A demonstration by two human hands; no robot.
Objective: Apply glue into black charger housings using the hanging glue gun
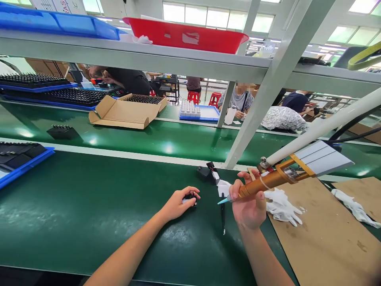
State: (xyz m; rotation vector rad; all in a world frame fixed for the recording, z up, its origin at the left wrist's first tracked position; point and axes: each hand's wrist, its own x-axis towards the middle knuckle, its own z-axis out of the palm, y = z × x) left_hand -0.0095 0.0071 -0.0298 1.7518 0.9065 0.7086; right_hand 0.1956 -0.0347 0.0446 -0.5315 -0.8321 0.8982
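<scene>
My left hand rests on the green work surface, its fingers closed around a small black part with metal pins; the fingers cover much of it. In my right hand is a gold-coloured glue dispenser, held at a slant. Its light-blue tapered nozzle points left and down, in the air to the right of the black part and apart from it. Below the nozzle lies a thin black tool with a pale tip. Behind it are a white paper piece and a black item.
A white pole and metal frame post rise close to the dispenser. White gloves lie on cardboard at right. At left sits a blue tray of black parts. Behind stand an open carton and a co-worker.
</scene>
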